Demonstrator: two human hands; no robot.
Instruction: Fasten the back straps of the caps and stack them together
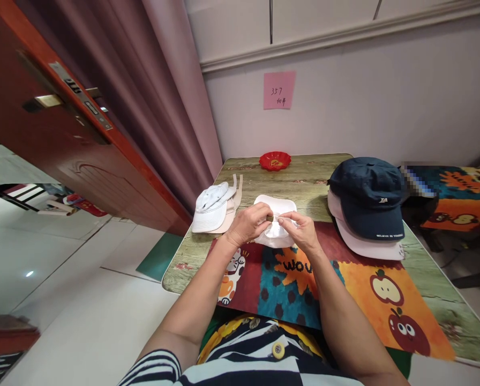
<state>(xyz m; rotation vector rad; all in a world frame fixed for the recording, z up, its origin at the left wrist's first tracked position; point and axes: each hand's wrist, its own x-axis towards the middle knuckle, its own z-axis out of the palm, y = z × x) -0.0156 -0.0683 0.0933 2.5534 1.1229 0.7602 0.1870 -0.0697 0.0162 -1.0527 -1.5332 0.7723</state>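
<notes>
White cap (276, 239): was pinched by left hand (251, 221) and right hand (303, 231); could have slipped through uneven pulling.

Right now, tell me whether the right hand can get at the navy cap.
Likely yes: the navy cap tops its stack, with nothing seen blocking the way, though the right hand is on the white cap.

The white cap (275, 232) is partly hidden by the left hand (251, 221) and right hand (301, 230). A pink cap (362, 247) is mostly covered by a navy cap (366, 195). The door (75, 155) is cut off at left.
</notes>
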